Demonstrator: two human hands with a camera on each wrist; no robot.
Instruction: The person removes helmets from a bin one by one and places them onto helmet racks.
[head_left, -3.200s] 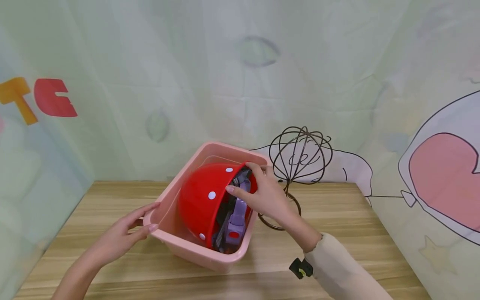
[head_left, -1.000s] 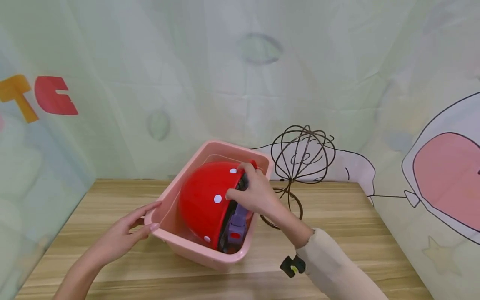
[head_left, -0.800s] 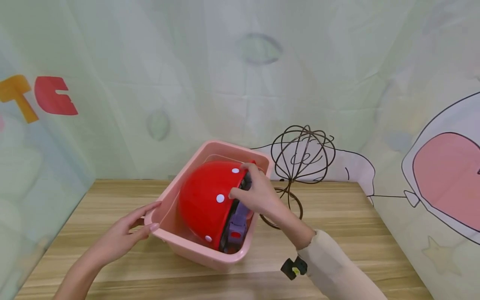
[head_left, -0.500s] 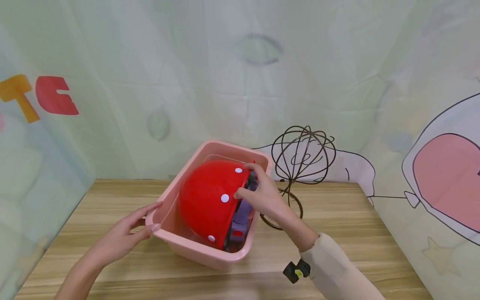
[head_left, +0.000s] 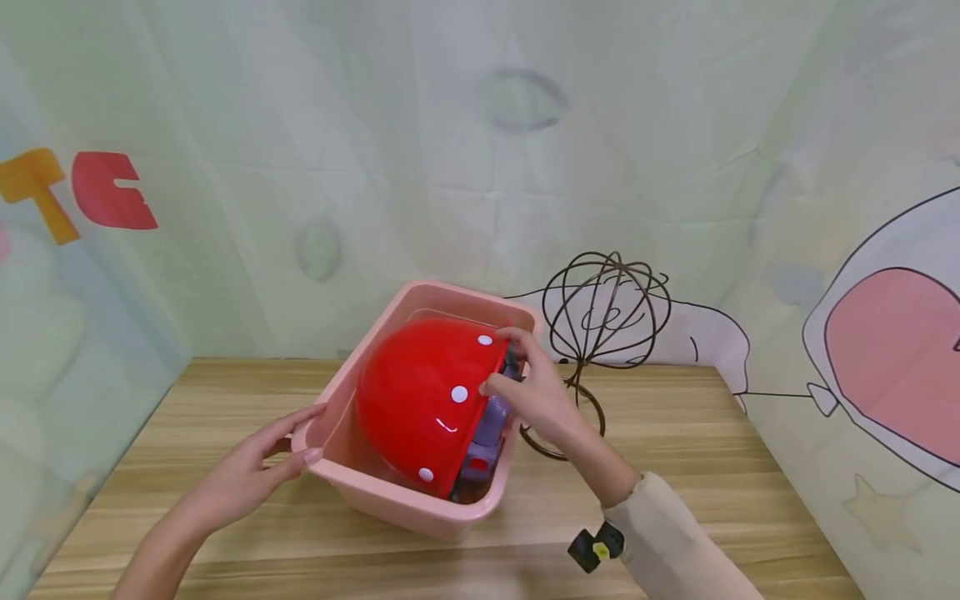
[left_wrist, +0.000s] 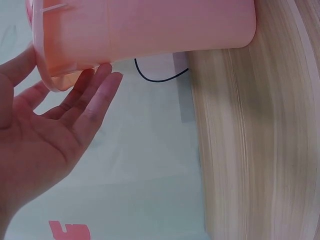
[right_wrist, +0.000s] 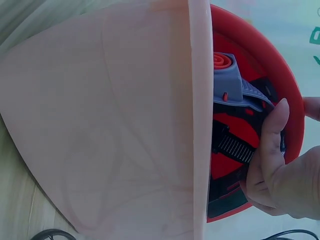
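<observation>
A red hard hat [head_left: 412,392] with white dots lies tilted inside a pink plastic bin [head_left: 401,510], dome to the left and up. Its opening faces right, where a purple adjuster strap [head_left: 489,423] shows. My right hand [head_left: 543,398] pinches the hat's brim, thumb and fingers on either side. The right wrist view shows the thumb [right_wrist: 276,122] inside the hat against the black lining. My left hand [head_left: 243,475] holds the bin's left corner rim. In the left wrist view its fingers [left_wrist: 95,95] lie along the bin's outer wall.
Behind my right hand stands a dark wire stand [head_left: 582,363] with a round cage top and a ring base. The wooden table [head_left: 675,467] carries everything, and a printed cloth backdrop [head_left: 390,167] hangs behind and at both sides.
The hard hat has rolled rightward in the bin, its dome now turned more upward and its opening less visible. My right hand shifted slightly right with the brim; my left stayed put.
</observation>
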